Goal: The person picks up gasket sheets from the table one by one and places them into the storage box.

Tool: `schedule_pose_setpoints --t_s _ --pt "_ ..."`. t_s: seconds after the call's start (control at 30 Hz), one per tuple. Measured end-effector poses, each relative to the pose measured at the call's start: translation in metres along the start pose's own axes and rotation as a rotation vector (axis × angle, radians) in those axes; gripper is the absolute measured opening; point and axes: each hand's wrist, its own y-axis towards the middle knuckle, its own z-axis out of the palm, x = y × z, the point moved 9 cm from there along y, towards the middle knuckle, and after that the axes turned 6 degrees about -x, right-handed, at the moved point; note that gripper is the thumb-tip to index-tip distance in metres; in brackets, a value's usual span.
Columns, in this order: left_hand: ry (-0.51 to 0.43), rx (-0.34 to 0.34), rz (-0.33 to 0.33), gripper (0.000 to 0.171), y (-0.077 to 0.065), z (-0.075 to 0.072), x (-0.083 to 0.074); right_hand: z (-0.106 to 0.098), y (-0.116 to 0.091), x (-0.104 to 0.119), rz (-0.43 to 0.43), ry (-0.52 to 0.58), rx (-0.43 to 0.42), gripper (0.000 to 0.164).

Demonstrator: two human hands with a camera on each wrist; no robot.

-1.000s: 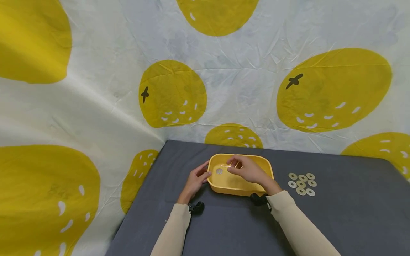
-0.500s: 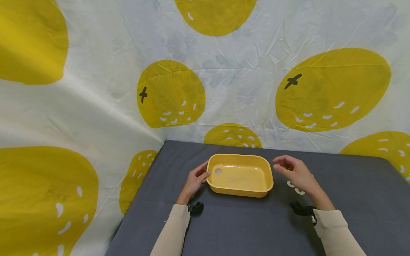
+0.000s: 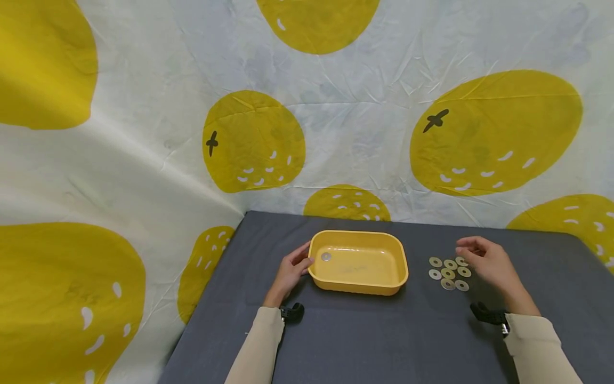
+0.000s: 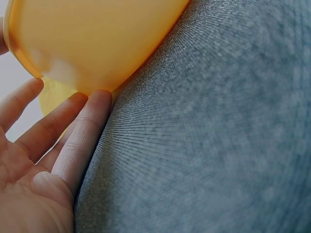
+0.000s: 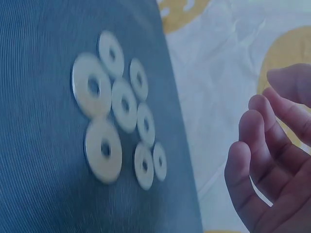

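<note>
Left grip (image 3: 290, 273) clasps a smooth tray (image 3: 360, 269); right grip (image 3: 494, 268) gapes slightly, empty, near rings (image 5: 117, 99).

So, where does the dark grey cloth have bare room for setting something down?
A wide bare patch of this cloth lies before the yellow rounded tray, between the beige sleeves. A narrower strip separates tray and ring-shaped metal washers. It is crowded at the washers, beside the right hand.

Wht/ylw print backdrop (image 3: 355, 133), dk gry tabletop (image 3: 345, 341)
</note>
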Motion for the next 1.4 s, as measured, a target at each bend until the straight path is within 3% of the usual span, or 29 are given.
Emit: schedule_pose_setpoints --t_s 0.13,0.53,0.7,0.93,1.4 --pt "0.009 0.0 0.003 0.054 -0.001 -0.001 -0.001 -0.002 0.006 -0.015 -0.005 -0.063 0.012 0.037" --pt "0.019 0.002 0.008 0.052 -0.001 0.0 0.001 0.011 0.021 -0.056 -0.055 -0.171 0.175 0.03" --pt "0.02 0.005 0.009 0.053 -0.002 0.001 0.0 0.017 0.024 -0.059 -0.099 -0.175 0.242 0.032" --pt "0.01 0.009 0.007 0.055 -0.002 0.001 -0.001 0.021 0.026 -0.063 -0.095 -0.183 0.289 0.032" --pt "0.042 -0.008 -0.004 0.052 0.0 0.0 0.003 0.026 0.031 -0.064 -0.16 -0.232 0.309 0.025"
